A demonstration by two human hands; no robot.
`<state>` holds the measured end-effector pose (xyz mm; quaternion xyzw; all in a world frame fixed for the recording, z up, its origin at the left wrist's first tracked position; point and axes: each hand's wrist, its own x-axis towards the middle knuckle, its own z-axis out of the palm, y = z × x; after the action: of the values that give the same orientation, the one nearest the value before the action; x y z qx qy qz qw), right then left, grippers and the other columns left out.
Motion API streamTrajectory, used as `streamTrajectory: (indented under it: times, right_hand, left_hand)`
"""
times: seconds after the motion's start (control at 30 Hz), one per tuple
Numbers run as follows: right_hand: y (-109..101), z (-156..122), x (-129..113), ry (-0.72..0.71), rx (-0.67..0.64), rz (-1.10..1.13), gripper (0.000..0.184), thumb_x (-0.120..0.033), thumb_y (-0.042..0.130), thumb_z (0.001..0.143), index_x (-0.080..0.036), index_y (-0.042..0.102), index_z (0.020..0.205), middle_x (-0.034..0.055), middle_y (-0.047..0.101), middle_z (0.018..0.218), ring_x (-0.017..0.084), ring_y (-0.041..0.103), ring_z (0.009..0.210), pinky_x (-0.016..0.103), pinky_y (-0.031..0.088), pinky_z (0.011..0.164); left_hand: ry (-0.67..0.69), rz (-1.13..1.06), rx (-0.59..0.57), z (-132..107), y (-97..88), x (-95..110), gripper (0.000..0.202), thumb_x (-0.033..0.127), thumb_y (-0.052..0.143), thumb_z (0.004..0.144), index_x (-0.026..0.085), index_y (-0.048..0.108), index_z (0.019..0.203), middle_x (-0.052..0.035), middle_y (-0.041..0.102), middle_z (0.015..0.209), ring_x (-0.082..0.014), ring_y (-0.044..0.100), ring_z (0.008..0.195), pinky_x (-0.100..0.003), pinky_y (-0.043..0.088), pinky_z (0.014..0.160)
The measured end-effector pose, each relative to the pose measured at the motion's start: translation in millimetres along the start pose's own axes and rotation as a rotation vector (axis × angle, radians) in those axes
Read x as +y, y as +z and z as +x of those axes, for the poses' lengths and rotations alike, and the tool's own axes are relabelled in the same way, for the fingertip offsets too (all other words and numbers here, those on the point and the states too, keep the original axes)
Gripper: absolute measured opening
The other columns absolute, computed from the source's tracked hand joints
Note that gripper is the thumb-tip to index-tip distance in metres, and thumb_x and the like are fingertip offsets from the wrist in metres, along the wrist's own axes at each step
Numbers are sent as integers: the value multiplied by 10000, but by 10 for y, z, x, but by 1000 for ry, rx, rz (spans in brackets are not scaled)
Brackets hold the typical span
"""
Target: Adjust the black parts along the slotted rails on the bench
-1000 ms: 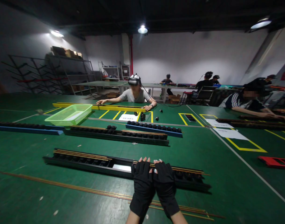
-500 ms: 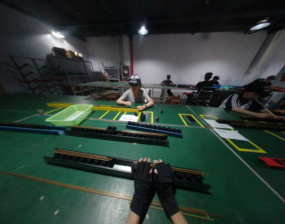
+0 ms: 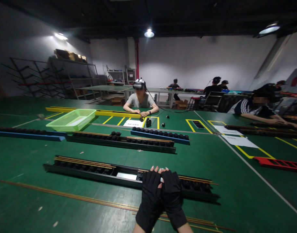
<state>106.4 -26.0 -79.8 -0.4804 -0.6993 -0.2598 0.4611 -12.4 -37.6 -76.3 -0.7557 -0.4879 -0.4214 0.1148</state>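
Head view: the left hand (image 3: 150, 197) and right hand (image 3: 172, 197), both in black fingerless gloves, lie side by side at the bottom middle, fingertips almost meeting. The fingers are extended and relaxed, not clenched, and grasp nothing visible. The hands lie over the near black rail (image 3: 90, 169), which crosses the green mat (image 3: 235, 202) just ahead of them. Its long axis runs left to right, dipping slightly toward the right. Loose brass rods (image 3: 65, 194) lie on the mat just behind it, at about 8 o'clock from the hands, running roughly parallel to it.

Farther off at 12 o'clock are a second black rail (image 3: 121, 141) and a blue rail (image 3: 160, 135). A second blue rail (image 3: 29, 136) lies at 10 o'clock, beside one green basket (image 3: 72, 119). One yellow rail (image 3: 95, 113) lies beyond them. One red rack (image 3: 279, 164) sits at 3 o'clock.

A seated co-worker (image 3: 140, 100) faces the camera at 12 o'clock, arms on the mat and hands close together. Another co-worker (image 3: 256, 108) leans over a rail at 2 o'clock.

Compared with the earlier frame, the hands sit slightly farther right and closer together, and more of the red rack shows.
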Motion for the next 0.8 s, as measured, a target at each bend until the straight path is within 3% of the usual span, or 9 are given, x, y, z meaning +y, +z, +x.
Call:
streamTrajectory:
  times: [0.1, 0.53, 0.8]
  right_hand:
    - [-3, 3, 1, 22, 4, 17, 361, -146, 437, 878, -172, 630, 1181, 98, 711, 1114, 250, 644, 1092, 454, 446, 1017]
    - [-4, 27, -15, 5, 37, -6, 367, -128, 464, 862, -181, 625, 1188, 88, 717, 1098, 244, 656, 1071, 445, 447, 1020]
    - [1, -7, -5, 20, -19, 29, 407, -134, 469, 857, -196, 619, 1230, 90, 709, 1138, 253, 655, 1092, 460, 466, 1004]
  left_hand:
    - [28, -31, -68, 10, 3, 10, 528, 178, 285, 973, 204, 415, 1484, -109, 568, 1422, -236, 414, 1413, -481, 396, 1105]
    - [5, -36, 10, 29, 22, 23, 514, 129, 300, 956, 208, 487, 1428, -74, 606, 1381, -199, 471, 1358, -430, 401, 1105]
    - [-14, -21, -6, 11, 60, 10, 502, 140, 318, 956, 213, 509, 1414, -77, 620, 1361, -213, 493, 1338, -448, 403, 1096]
